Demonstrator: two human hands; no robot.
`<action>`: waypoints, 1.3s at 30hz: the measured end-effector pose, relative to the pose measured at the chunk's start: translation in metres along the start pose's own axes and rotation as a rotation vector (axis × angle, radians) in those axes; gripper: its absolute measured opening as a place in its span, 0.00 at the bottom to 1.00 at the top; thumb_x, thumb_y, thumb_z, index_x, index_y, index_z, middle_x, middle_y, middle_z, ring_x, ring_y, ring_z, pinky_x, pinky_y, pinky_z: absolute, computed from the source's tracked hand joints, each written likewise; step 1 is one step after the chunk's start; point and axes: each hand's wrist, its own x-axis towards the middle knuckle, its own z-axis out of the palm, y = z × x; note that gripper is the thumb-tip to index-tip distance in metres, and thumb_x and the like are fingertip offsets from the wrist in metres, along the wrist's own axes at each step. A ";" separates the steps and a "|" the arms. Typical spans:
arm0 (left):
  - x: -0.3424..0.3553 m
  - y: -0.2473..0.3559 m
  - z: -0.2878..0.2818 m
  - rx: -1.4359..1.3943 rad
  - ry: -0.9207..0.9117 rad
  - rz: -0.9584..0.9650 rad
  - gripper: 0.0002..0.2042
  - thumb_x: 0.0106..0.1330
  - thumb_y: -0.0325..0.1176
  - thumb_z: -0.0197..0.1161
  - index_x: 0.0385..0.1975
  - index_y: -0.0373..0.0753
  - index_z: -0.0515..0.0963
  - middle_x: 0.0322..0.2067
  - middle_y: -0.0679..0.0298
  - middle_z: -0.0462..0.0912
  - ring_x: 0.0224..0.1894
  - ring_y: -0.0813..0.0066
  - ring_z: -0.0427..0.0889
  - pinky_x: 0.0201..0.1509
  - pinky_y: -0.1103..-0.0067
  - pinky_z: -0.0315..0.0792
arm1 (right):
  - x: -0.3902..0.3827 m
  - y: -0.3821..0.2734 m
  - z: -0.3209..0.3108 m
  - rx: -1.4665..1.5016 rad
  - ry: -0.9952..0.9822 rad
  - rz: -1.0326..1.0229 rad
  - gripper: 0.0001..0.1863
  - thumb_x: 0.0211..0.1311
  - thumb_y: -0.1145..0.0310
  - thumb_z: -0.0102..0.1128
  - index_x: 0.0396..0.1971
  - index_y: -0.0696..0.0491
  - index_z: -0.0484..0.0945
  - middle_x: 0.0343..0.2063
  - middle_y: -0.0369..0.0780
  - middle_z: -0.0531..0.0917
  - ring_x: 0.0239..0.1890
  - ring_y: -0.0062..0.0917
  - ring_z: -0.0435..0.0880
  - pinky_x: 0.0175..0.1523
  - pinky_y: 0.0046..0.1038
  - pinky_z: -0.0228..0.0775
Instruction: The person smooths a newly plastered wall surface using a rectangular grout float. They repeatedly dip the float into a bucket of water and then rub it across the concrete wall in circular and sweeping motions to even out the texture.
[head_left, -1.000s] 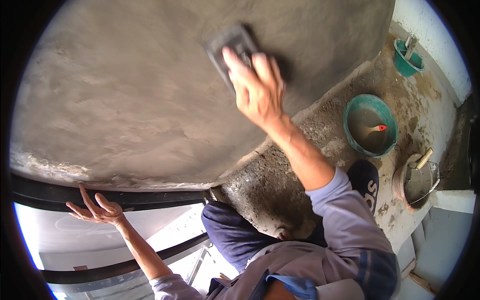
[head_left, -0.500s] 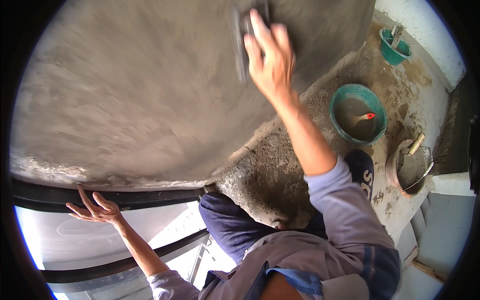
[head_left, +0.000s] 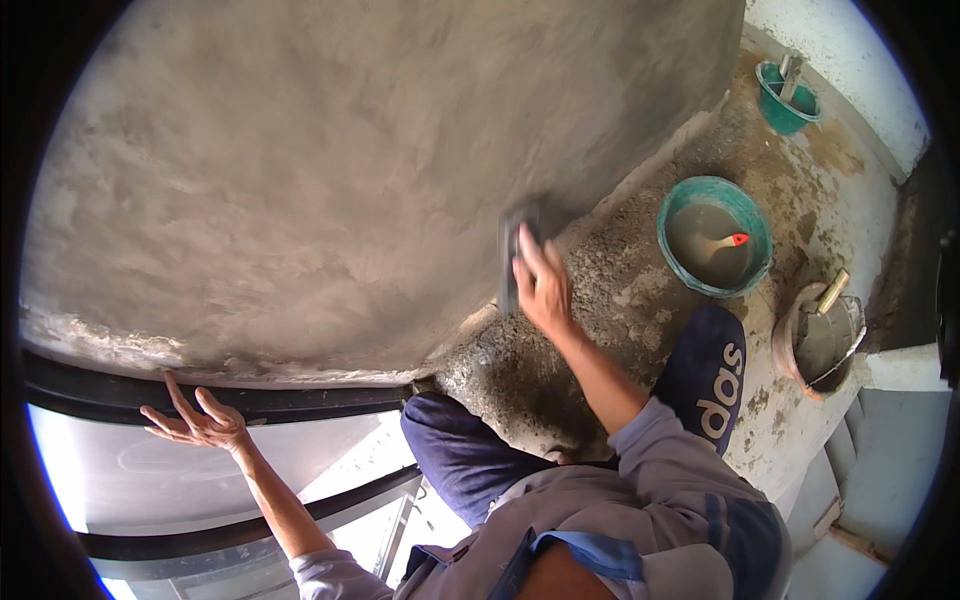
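My right hand (head_left: 547, 292) is closed on a dark plastering float (head_left: 511, 262), slightly smeared by motion. The float lies against a grey, freshly rendered wall (head_left: 330, 200), close to its lower edge where it meets the rough floor. My left hand (head_left: 212, 425) holds nothing. Its fingers are spread at the black window frame (head_left: 320, 398), one fingertip reaching the wall's edge; whether the hand rests on the frame I cannot tell.
A green basin (head_left: 668, 255) of grey water holds a paintbrush (head_left: 722, 242) with a red-tipped handle. Beyond stands a smaller green bucket (head_left: 785, 120) with tools. A mortar-stained bucket (head_left: 787, 350) with a wooden-handled tool (head_left: 832, 290) is at the right, near my knee.
My right hand has drawn the float down the wall toward me, from near the top of the picture to the lower edge. The left hand has hardly moved.
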 end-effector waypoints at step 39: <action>-0.002 -0.010 -0.004 0.075 -0.035 0.051 0.31 0.79 0.61 0.37 0.62 0.47 0.80 0.69 0.70 0.73 0.79 0.64 0.51 0.79 0.49 0.42 | 0.085 0.013 -0.024 0.007 0.179 0.102 0.29 0.76 0.56 0.54 0.73 0.49 0.67 0.42 0.51 0.83 0.47 0.44 0.84 0.53 0.42 0.78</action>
